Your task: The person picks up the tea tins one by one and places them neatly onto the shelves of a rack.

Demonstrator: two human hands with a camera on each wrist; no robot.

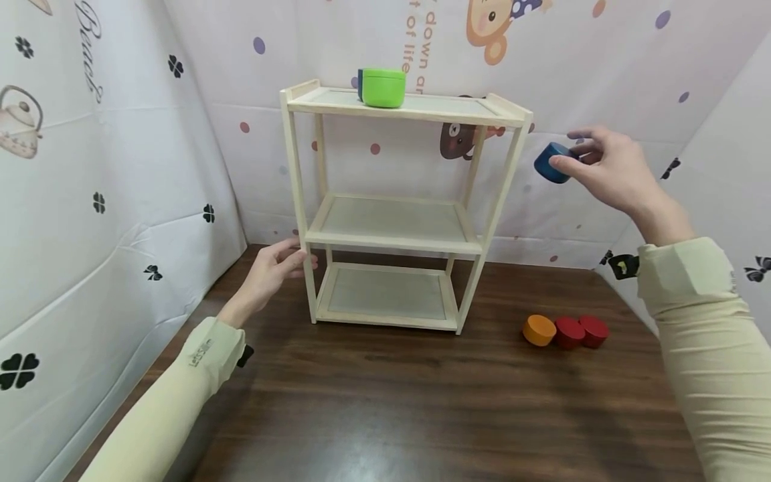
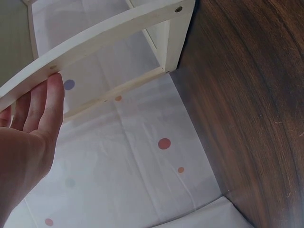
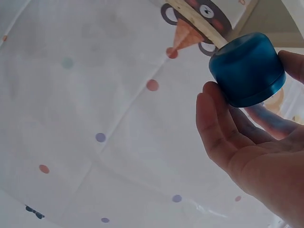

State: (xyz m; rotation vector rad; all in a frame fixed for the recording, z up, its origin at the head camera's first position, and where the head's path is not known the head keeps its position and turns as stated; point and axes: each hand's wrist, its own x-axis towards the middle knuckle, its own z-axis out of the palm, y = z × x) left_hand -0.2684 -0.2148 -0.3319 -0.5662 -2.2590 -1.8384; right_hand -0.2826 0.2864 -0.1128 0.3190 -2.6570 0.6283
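My right hand (image 1: 620, 171) pinches a small blue round tin (image 1: 551, 163) between thumb and fingers, raised to the right of the white shelf rack (image 1: 394, 244). In the right wrist view the blue tin (image 3: 247, 70) shows a rounded edge and a thin seam around it. My left hand (image 1: 274, 268) holds the rack's front left post, just below the middle shelf. Its fingers (image 2: 53, 102) bend around the post in the left wrist view. On the top shelf stands a bright green round tin (image 1: 384, 88), with a dark blue thing (image 1: 360, 84) partly hidden behind it.
An orange round tin (image 1: 539, 331) and two red ones, a nearer (image 1: 569, 333) and a farther (image 1: 593, 331), lie in a row on the dark wooden table (image 1: 385, 395), right of the rack. Patterned white sheets (image 1: 241, 161) enclose the back and sides.
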